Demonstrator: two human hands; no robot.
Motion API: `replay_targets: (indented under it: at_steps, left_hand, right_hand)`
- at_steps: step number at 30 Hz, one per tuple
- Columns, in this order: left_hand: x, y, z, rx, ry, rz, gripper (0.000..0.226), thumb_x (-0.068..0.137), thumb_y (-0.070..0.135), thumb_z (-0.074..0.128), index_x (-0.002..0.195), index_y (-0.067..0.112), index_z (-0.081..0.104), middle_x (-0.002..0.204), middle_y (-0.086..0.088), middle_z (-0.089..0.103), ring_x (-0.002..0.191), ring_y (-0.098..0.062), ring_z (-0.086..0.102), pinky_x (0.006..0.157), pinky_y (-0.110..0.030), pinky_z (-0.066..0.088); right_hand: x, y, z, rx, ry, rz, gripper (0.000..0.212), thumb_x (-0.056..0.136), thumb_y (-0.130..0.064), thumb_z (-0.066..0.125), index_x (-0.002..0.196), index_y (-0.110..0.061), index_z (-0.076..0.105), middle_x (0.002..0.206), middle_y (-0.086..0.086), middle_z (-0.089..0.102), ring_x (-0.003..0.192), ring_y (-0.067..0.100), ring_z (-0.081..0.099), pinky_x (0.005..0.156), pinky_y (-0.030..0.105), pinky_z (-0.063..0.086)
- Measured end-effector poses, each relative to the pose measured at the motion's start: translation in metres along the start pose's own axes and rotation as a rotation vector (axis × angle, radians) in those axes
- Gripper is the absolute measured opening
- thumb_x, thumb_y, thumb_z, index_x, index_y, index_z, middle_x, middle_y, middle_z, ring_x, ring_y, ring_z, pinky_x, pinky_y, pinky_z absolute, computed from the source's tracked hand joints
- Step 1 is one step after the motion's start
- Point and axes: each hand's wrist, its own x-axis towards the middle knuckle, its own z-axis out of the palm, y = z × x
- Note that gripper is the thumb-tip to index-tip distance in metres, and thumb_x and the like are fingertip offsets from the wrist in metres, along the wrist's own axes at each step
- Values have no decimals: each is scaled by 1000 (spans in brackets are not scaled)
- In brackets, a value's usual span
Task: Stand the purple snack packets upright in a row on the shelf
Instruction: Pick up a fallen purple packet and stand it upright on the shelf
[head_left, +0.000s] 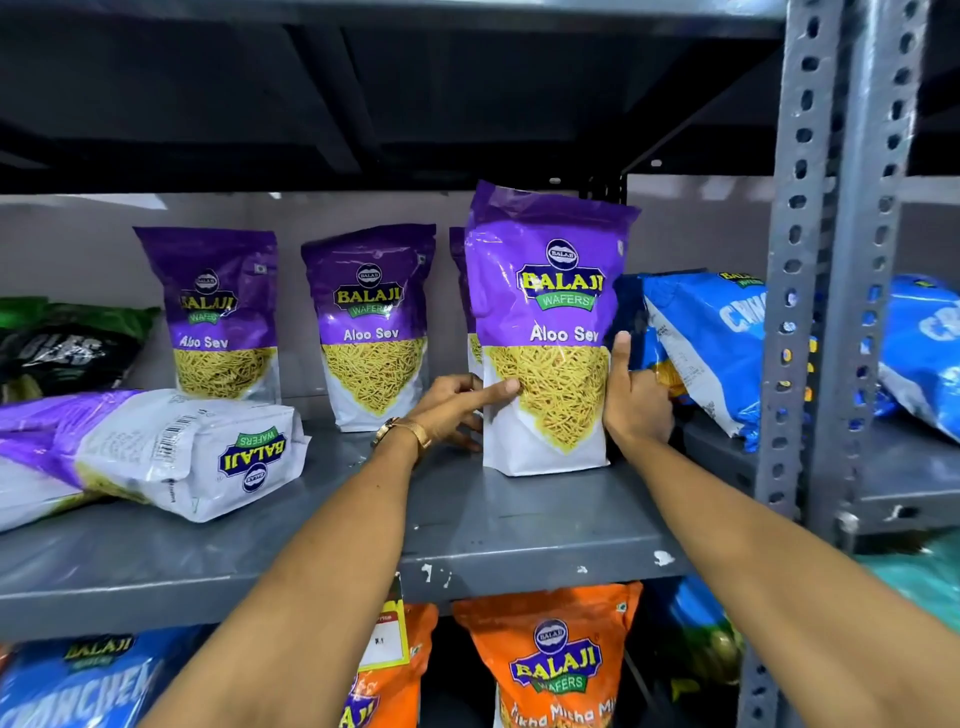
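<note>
The front purple packet stands upright between both hands, long axis vertical; the left hand and right hand press its sides, loosely clasped; the toppled packet lies flat, nearer the left hand.

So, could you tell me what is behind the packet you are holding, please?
Behind the held packet, a strip of another purple packet shows at its left edge. The rest of it, and anything further behind, is covered.
</note>
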Motion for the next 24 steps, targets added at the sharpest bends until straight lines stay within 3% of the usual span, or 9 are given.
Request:
replay_targets:
  at_steps: [3,7,9,11,15,17,19,22,24]
  left_hand:
    - [0,-4,-4,-47,-114,-7,51,62,51,79,90,11,63,68,-1,57,47,-4,58,49,-23,54]
    - [-3,-2,-7,-78,-228,-15,37,45,52,86,69,26,77,60,10,68,52,-2,63,51,-22,54]
    - [-4,-2,-6,-101,-240,-10,44,34,59,88,67,32,77,62,11,71,57,-3,65,53,-23,55]
    - [-8,0,-4,-107,-245,-28,52,28,63,88,70,33,77,63,12,70,61,-5,64,53,-23,54]
    - [-19,25,-6,-96,-153,0,108,32,84,69,118,19,61,83,3,61,73,-13,57,51,-20,51]
    - [-30,48,-10,-108,-119,48,93,53,89,48,116,21,57,100,-5,62,78,-16,58,61,-26,52]
    - [-45,65,-26,120,5,141,81,70,79,48,126,20,49,122,-7,58,87,-14,57,73,-31,48]
    - [-70,81,-66,661,189,278,66,76,65,61,120,17,55,109,-2,57,93,-18,54,77,-31,41]
    - [-95,95,-99,919,260,208,61,75,66,60,100,11,65,95,-7,64,87,-27,60,72,-34,45]
  right_hand:
    - [-1,3,-5,20,28,1,79,83,-80,16,76,-13,57,107,24,65,99,39,59,78,40,35]
    - [-6,6,-12,129,-14,31,74,81,-82,15,67,-19,51,104,19,64,88,30,52,79,38,35]
    - [-8,8,-16,155,-12,28,75,83,-80,15,77,-18,56,107,20,64,99,37,58,81,39,35]
    - [-12,8,-19,135,2,8,79,87,-74,15,102,-14,64,121,23,63,114,41,56,85,40,35]
    - [-29,1,-24,170,7,-72,67,95,-62,18,104,-13,63,123,20,61,118,35,53,89,36,35]
    - [-42,-7,-30,246,68,-235,57,98,-54,26,115,-11,59,128,18,55,128,32,45,105,37,32]
    - [-65,-19,-37,174,199,-519,53,96,-47,33,124,-8,55,130,16,53,128,30,43,110,38,28]
    - [-96,-49,-35,19,316,-940,47,94,-43,44,127,-11,55,129,13,55,124,25,45,107,36,27]
    - [-117,-81,-16,-2,267,-1121,39,93,-41,49,118,-14,62,122,10,60,116,24,48,103,33,29]
